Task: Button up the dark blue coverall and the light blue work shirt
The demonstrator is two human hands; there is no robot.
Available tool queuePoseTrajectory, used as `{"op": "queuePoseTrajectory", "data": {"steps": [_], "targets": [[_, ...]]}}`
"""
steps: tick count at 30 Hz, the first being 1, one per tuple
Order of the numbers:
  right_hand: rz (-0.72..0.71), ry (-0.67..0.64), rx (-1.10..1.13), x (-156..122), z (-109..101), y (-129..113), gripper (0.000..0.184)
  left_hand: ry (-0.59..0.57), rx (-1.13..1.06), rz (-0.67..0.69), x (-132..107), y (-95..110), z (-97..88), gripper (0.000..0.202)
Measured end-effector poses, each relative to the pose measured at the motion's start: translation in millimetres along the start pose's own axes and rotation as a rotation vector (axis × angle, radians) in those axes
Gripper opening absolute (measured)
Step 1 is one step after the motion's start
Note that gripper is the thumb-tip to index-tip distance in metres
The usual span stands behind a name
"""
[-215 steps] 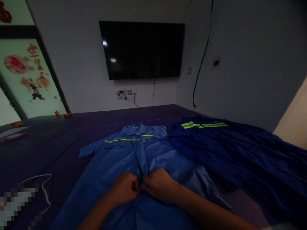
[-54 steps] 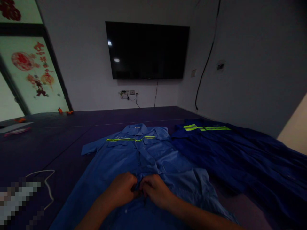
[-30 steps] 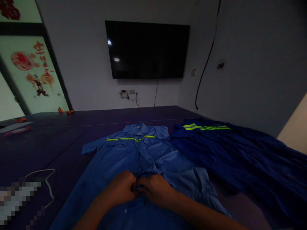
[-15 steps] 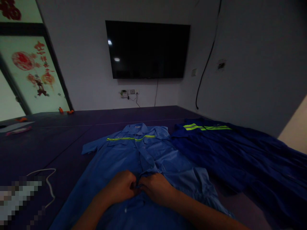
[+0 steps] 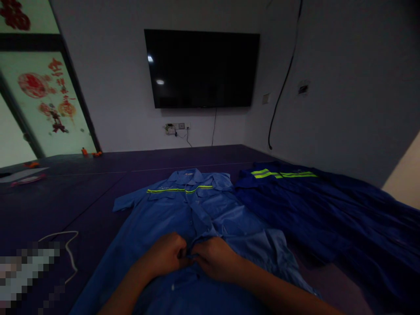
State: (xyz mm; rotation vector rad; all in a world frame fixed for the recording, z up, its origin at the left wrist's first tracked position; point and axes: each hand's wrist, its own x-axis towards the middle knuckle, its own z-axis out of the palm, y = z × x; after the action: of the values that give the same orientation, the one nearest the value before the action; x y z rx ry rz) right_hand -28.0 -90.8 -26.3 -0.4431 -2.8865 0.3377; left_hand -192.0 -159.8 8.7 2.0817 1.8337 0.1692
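Observation:
A light blue work shirt (image 5: 164,214) with a thin yellow-green stripe across the chest lies spread in front of me, collar pointing away. Both my hands are low on its front opening, almost fingertip to fingertip. My left hand (image 5: 169,256) is closed, pinching the shirt's front edge. From the other side my right hand (image 5: 215,258) pinches the cloth too, with the fabric bunched between the hands. Any button under the fingertips is hidden. Just to the right lies a dark blue work garment (image 5: 295,201) with broad yellow-green bands.
Purple matting (image 5: 98,179) covers the floor. A white cable (image 5: 70,251) curls at the left beside a pixelated object. Small orange items (image 5: 95,154) are near the glass door (image 5: 49,105). A television (image 5: 203,70) hangs on the far wall, and a black cable (image 5: 278,96) dangles at the right.
Hardly anything differs. Both hands keep their pinch on the shirt at the same spot, with only a tiny shift of the view.

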Motion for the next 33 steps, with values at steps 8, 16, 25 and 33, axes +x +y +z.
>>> {"op": "queuePoseTrajectory", "data": {"steps": [8,16,25,33], "targets": [[0.047,-0.004,0.088,-2.8,-8.2,-4.3,0.025,0.005,-0.012,0.003,1.2,-2.9,2.2,0.022],[0.080,-0.045,0.015,-4.8,-8.7,-7.6,0.027,-0.016,-0.065,-0.040,-4.3,3.2,-5.6,0.017],[0.112,0.001,0.022,-4.8,-6.3,-8.0,0.025,-0.002,-0.003,-0.008,-5.5,5.4,-6.7,0.011],[0.092,0.022,0.046,-5.7,-7.0,-10.4,0.024,0.024,-0.006,0.001,-4.2,4.3,-7.8,0.014]]}}
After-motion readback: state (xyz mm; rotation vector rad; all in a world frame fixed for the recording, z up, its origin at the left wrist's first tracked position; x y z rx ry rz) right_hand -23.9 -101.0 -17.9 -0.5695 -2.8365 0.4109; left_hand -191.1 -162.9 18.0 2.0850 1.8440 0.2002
